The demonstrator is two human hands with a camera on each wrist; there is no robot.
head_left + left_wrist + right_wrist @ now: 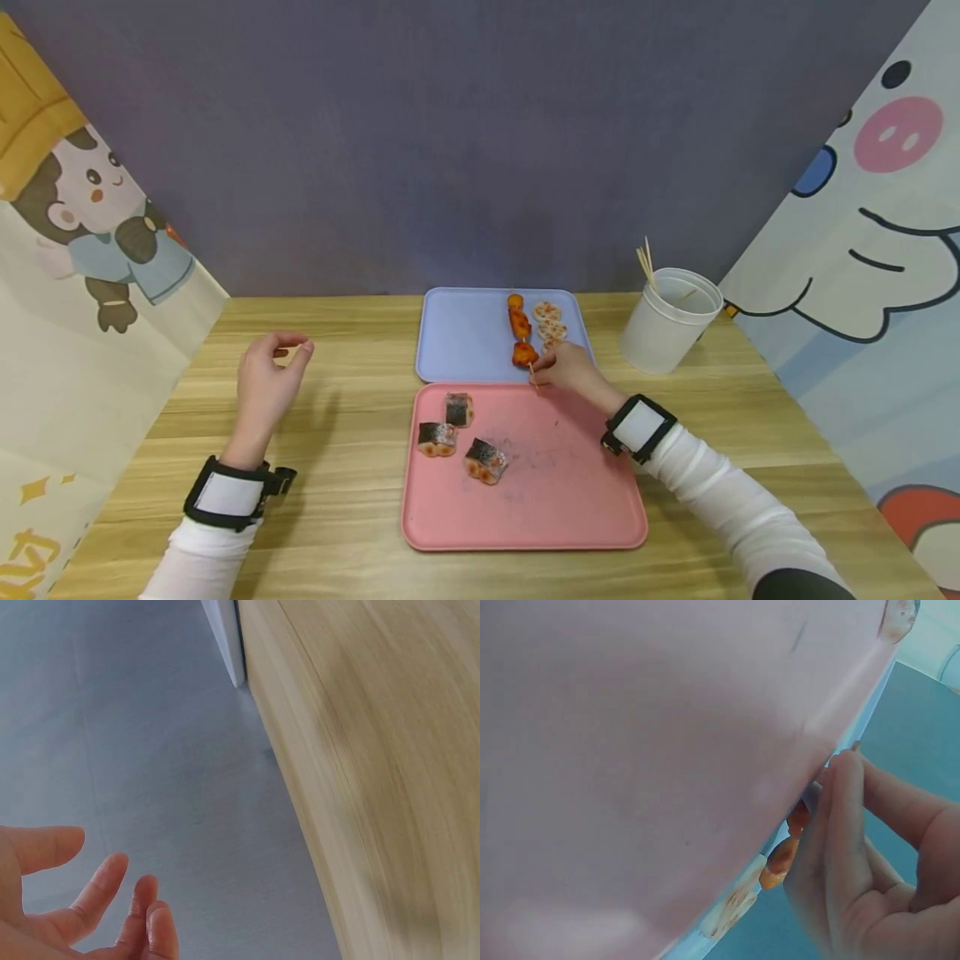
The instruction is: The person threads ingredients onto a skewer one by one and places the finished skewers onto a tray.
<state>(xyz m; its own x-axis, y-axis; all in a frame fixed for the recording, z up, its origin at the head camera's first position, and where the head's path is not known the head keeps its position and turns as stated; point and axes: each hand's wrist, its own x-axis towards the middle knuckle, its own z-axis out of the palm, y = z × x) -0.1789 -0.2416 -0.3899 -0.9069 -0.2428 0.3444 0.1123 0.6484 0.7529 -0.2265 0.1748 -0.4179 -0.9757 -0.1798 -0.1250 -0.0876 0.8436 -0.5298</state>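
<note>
My right hand pinches the near end of a skewer's thin stick between thumb and fingers. Reddish-orange browned chunks are threaded along this skewer, over the right part of the light blue tray. Beside it lies a row of pale round slices with brown marks, partly hidden by the hand. In the right wrist view the stick's tip pokes out past the fingertips. My left hand hovers above the table at the left, holding nothing, its fingers loosely bent and apart from the thumb.
A pink tray lies in front of the blue one, bearing three dark-skinned fish pieces on its left half. At the back right stands a white bucket with several thin sticks. A grey wall rises behind the wooden table.
</note>
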